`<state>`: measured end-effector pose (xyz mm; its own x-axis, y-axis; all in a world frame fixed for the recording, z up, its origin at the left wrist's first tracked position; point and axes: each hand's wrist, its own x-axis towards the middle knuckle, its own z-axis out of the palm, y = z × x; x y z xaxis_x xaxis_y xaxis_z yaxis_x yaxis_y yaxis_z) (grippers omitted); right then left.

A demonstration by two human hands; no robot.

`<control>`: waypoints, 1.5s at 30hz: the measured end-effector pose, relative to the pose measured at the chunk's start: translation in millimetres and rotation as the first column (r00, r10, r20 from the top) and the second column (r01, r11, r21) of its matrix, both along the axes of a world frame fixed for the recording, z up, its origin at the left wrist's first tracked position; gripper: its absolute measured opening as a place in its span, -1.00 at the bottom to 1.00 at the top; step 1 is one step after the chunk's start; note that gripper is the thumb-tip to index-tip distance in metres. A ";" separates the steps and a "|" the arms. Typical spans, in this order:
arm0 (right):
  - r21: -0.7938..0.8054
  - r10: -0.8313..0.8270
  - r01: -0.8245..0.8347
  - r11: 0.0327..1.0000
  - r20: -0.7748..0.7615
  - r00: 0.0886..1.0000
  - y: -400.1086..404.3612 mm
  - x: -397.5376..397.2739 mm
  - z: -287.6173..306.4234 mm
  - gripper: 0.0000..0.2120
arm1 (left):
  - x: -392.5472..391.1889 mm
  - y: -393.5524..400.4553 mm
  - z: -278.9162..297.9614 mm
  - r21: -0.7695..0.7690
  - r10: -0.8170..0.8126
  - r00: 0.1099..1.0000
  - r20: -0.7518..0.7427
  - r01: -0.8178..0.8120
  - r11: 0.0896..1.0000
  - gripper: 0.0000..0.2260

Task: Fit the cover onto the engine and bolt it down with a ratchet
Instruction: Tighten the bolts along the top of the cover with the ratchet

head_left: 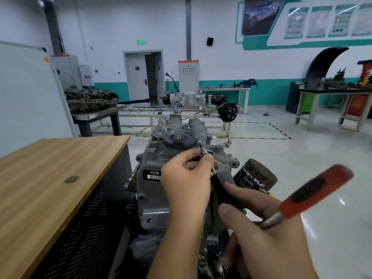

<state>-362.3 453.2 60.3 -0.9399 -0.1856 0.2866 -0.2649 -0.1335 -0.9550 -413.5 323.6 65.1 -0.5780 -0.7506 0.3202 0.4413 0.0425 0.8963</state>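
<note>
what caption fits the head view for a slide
Left hand steadies a socket on a cover bolt while the right hand holds the red-handled ratchet.

Left hand (187, 178) pinches socket (203, 151) (right hand (267, 228) holds ratchet (310, 190)).

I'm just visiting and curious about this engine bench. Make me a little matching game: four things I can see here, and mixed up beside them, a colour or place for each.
Things:
1. Oil cap
2. Ratchet handle
3. Oil filter
4. Tabletop

Descriptions:
A. Red with a dark patch
B. Wooden, left of the engine
C. Black, with a yellow oil-can symbol
D. Dark, rusty cylinder right of the engine

Pairs: 1-C, 2-A, 3-D, 4-B
</note>
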 end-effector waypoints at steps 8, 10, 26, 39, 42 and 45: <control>-0.254 0.253 -0.182 0.950 0.286 0.924 -1.8 -4.1 41.4 -0.82 | -3.4 -5.8 5.1 -0.028 -0.074 0.995 0.067 0.076 0.997 -0.86; -0.268 0.266 -0.189 0.945 0.288 0.920 -3.8 -5.0 43.8 -0.82 | -2.4 -9.0 5.5 -0.089 -0.045 0.993 0.113 0.055 0.994 -0.84; 0.113 0.173 -0.184 0.976 0.097 0.980 -1.4 -18.9 52.7 -0.71 | 19.1 4.4 -8.5 -0.687 0.358 0.929 -0.090 -0.319 0.653 -0.55; 0.062 0.209 -0.218 0.974 0.122 0.970 -2.5 -17.0 52.8 -0.66 | 10.8 1.7 -13.5 -0.734 0.318 0.940 -0.122 -0.301 0.608 -0.61; 0.074 0.202 -0.211 0.975 0.111 0.973 -3.2 -15.4 53.0 -0.57 | 9.9 2.6 -16.4 -0.745 0.312 0.941 -0.131 -0.301 0.595 -0.64; 0.066 0.209 -0.218 0.974 0.122 0.970 -3.2 -15.7 54.2 -0.58 | 6.9 1.1 -15.8 -0.760 0.298 0.945 -0.135 -0.292 0.580 -0.66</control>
<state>-378.0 450.0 114.4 -0.9017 -0.4030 0.1565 -0.1274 -0.0984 -0.9870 -406.6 324.6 49.3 -0.3744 -0.3655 0.8522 0.2716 0.8355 0.4777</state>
